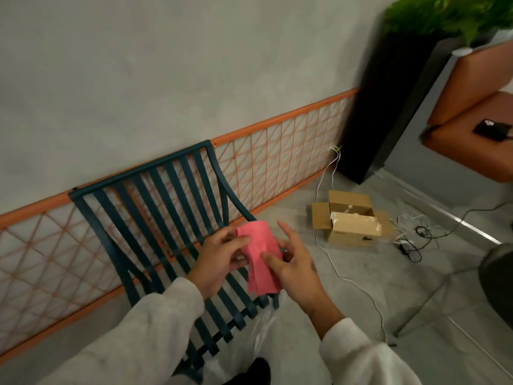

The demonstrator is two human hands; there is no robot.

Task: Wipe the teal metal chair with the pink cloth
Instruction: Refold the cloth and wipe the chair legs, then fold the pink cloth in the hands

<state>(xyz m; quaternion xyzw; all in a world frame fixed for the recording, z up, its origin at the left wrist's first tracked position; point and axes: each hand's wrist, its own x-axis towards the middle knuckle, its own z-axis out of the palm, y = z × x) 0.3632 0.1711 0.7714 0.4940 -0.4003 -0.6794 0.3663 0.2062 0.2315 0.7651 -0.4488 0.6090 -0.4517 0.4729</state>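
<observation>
Both arms wear loose, pale grey fleecy sleeves, the left sleeve point(144, 329) and the right sleeve point(358, 357), ending at the wrists. The left hand point(219, 257) and right hand point(294, 270) are bare. A small dark mark point(314, 266), possibly a tattoo, sits on the right hand's back. Pale trousers point(249, 340) meet a dark shoe point(256, 369).

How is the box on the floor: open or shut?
Open: the box has its flaps spread outward, showing its inside.

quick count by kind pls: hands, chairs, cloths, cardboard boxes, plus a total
hands: 2 (left hand, right hand)
teal metal chair: 1
pink cloth: 1
cardboard box: 1
total: 5
</observation>
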